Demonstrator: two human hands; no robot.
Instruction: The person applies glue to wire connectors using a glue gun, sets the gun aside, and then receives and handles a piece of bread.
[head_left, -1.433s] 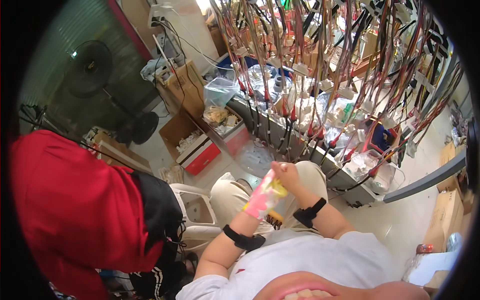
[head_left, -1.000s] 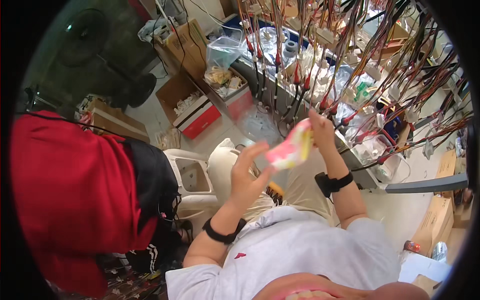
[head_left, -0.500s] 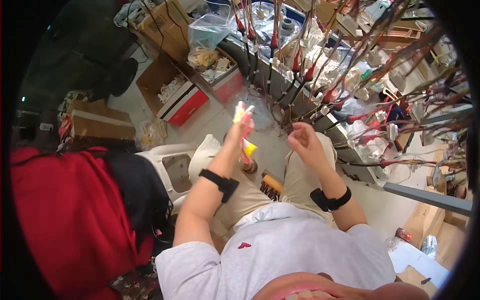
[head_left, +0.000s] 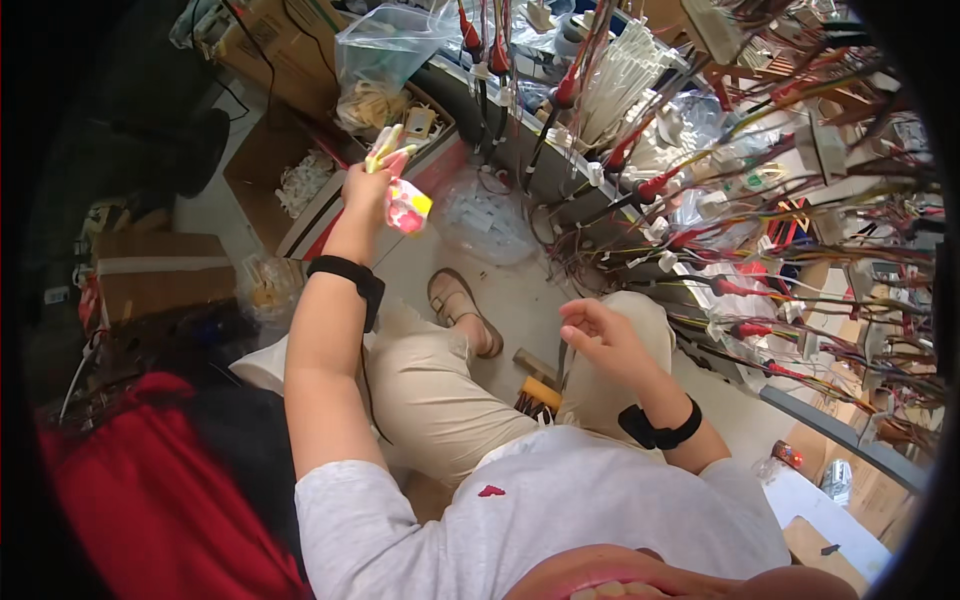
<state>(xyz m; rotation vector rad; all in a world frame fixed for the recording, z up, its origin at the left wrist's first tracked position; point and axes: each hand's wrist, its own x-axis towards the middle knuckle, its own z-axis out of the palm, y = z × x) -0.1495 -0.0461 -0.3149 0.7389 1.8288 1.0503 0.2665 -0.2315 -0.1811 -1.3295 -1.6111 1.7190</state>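
Note:
My left hand (head_left: 370, 188) reaches out ahead and to the left, beside the open boxes. It is closed on a small pink, white and yellow patterned piece (head_left: 408, 207), too bright and blurred to name. Its fingertips are washed out by strong light. My right hand (head_left: 603, 338) hovers over my right knee with fingers loosely bent and apart, and nothing shows in it. Black bands circle both wrists. To the right of it hang bundles of wires (head_left: 650, 190) with red and black sleeves and white connectors.
Open cartons (head_left: 262, 165) with white parts stand at the far left, and a clear bag (head_left: 485, 220) lies on the floor. A long bin (head_left: 530, 185) of white parts runs under the wires. Red cloth (head_left: 170, 480) lies at the left; a yellow cylinder (head_left: 541, 391) sits between my legs.
My left hand has swung left and farther out with the patterned piece, toward the boxes. My right hand sits slightly lower. The view has shifted, and my sandalled foot shows more.

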